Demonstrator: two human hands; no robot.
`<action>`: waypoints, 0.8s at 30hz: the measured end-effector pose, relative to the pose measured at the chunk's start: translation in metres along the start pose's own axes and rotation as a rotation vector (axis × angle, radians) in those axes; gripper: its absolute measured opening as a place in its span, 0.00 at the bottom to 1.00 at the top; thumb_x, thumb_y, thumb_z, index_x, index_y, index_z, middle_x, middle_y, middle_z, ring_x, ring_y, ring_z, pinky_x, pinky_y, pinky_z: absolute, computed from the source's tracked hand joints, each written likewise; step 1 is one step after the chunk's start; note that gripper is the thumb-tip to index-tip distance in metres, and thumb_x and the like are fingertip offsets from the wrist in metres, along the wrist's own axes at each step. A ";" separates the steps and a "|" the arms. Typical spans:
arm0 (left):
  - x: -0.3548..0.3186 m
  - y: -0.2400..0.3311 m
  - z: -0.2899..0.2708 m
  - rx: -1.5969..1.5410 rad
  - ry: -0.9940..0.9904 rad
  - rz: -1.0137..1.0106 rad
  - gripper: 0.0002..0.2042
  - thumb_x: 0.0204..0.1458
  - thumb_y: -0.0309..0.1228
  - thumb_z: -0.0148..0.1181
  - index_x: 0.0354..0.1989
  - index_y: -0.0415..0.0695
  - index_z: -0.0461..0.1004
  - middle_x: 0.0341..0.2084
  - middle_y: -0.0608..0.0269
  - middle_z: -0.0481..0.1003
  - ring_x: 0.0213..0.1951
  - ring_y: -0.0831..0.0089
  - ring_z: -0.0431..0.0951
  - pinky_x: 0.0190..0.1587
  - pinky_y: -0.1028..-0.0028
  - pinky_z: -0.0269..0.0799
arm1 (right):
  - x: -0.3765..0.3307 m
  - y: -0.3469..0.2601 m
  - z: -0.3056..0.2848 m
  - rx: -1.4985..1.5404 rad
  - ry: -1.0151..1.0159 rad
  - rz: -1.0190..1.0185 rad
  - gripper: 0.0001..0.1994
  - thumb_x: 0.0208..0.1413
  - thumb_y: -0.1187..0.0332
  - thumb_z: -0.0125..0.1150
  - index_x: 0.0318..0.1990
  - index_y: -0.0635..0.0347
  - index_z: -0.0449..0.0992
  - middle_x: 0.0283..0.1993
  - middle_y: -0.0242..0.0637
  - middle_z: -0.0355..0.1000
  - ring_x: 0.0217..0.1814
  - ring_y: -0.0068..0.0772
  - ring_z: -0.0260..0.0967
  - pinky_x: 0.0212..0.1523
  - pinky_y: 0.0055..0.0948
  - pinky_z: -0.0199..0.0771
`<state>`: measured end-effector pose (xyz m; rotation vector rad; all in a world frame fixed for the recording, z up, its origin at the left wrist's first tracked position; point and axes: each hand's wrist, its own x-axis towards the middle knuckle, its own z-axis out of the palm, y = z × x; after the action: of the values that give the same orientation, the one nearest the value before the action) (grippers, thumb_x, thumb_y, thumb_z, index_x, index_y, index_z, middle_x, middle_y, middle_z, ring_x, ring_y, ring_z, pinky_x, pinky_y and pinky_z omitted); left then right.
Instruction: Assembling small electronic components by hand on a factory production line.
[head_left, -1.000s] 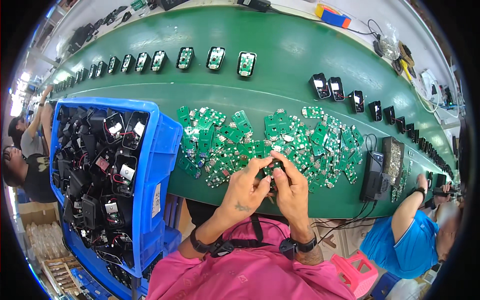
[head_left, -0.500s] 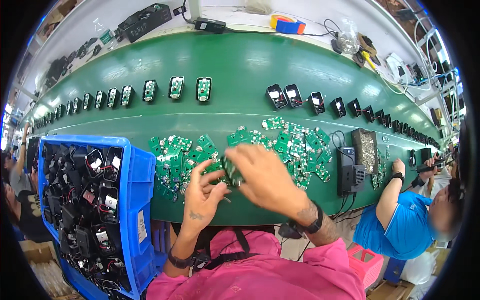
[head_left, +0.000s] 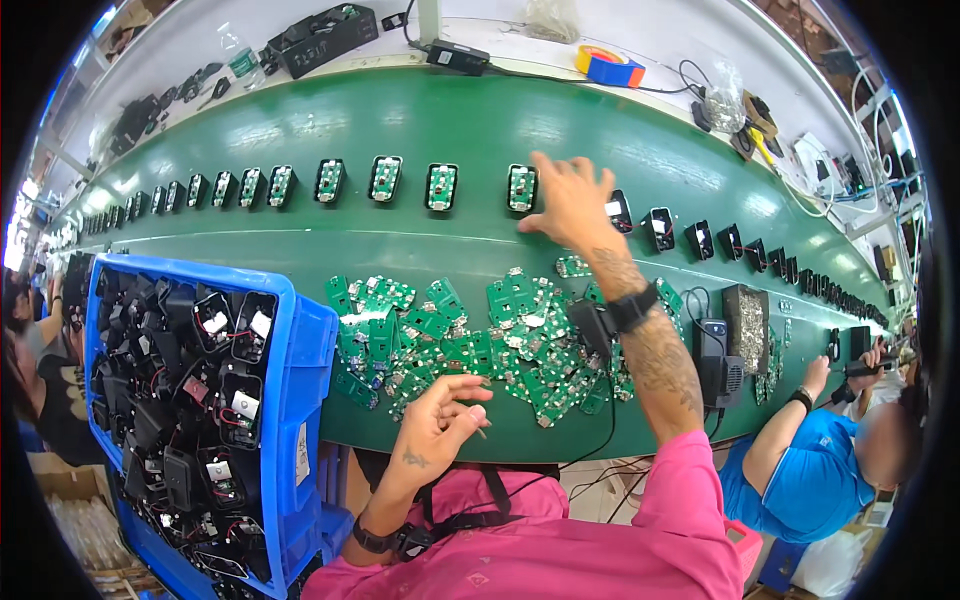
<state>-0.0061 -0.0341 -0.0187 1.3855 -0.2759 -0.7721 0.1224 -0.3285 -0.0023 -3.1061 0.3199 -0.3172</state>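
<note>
My right hand reaches across the green table with its fingers spread. Just left of it stands a black housing with a green circuit board in it; the thumb and a fingertip are close to its side, and contact is unclear. Another black housing sits right of the hand, partly covered. My left hand hovers over the near edge of the loose circuit boards, its fingers curled together. Something thin shows at its fingertips, too small to name.
A row of housings with boards runs left; open black housings with wires run right. A blue crate full of black housings stands at the left. A black adapter and a co-worker in blue are at the right.
My right hand has moved from beside my left hand to the far row. The dark, green-faced thing it held is gone from it; another housing with a board now stands in the row.
</note>
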 end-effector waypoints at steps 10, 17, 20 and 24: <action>-0.002 -0.003 0.003 0.030 0.021 0.056 0.21 0.57 0.24 0.56 0.58 0.35 0.63 0.46 0.49 0.75 0.39 0.72 0.79 0.43 0.74 0.76 | -0.023 0.023 -0.033 -0.012 0.009 0.061 0.21 0.42 0.60 0.71 0.44 0.60 0.77 0.40 0.41 0.76 0.52 0.48 0.66 0.53 0.51 0.60; -0.001 0.001 0.021 -0.202 0.140 0.166 0.35 0.53 0.20 0.62 0.68 0.37 0.52 0.55 0.49 0.67 0.45 0.69 0.77 0.49 0.71 0.76 | -0.136 -0.067 -0.080 0.743 -0.300 -0.275 0.26 0.42 0.58 0.74 0.49 0.57 0.75 0.42 0.42 0.74 0.46 0.46 0.66 0.50 0.39 0.66; 0.002 -0.009 0.016 -0.213 0.067 0.229 0.32 0.52 0.17 0.61 0.66 0.36 0.54 0.53 0.54 0.67 0.50 0.70 0.73 0.50 0.70 0.75 | -0.160 -0.069 -0.076 0.855 -0.139 -0.222 0.26 0.46 0.57 0.71 0.50 0.63 0.74 0.44 0.44 0.73 0.46 0.46 0.70 0.45 0.39 0.71; -0.005 -0.007 0.010 -0.234 0.211 0.285 0.30 0.52 0.19 0.61 0.63 0.37 0.56 0.50 0.55 0.68 0.47 0.68 0.75 0.48 0.70 0.77 | -0.160 -0.075 -0.075 0.943 -0.423 -0.178 0.16 0.55 0.60 0.63 0.39 0.65 0.75 0.31 0.45 0.74 0.33 0.49 0.74 0.34 0.40 0.74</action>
<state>-0.0182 -0.0385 -0.0222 1.1633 -0.2045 -0.4041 -0.0304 -0.2214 0.0413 -2.1798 -0.1029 0.1632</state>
